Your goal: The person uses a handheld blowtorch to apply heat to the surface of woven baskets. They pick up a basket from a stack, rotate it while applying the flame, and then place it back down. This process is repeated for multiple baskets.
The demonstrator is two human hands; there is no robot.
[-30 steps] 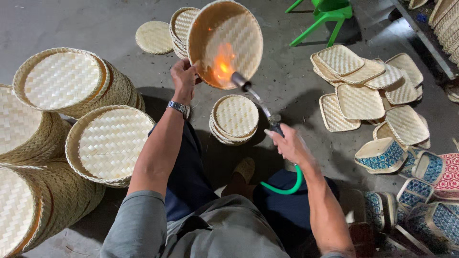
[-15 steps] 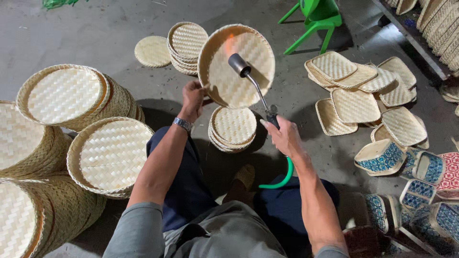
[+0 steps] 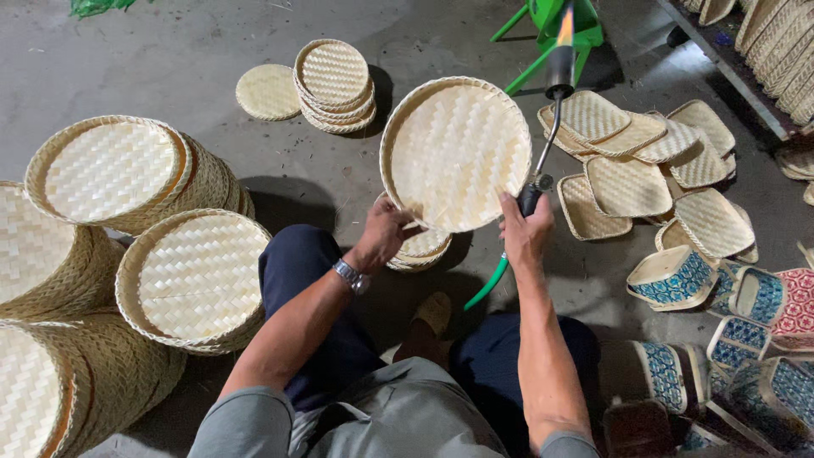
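Note:
A round woven bamboo tray is held up in front of me, its inside facing me. My left hand grips its lower left rim. My right hand touches the tray's lower right rim with the thumb while holding a gas torch by its handle. The torch points up and away, a small flame at its tip, clear of the tray. A green hose runs down from the handle. Under the tray lies a small stack of round trays.
Tall stacks of large round baskets crowd the left. Round lids lie farther back on the concrete floor. Square woven trays and patterned boxes lie at the right. A green stool stands at the top.
The torch has swung off the tray's face to point upward at the right, its flame now small. The tray has been lowered and turned, and my right thumb now touches its rim.

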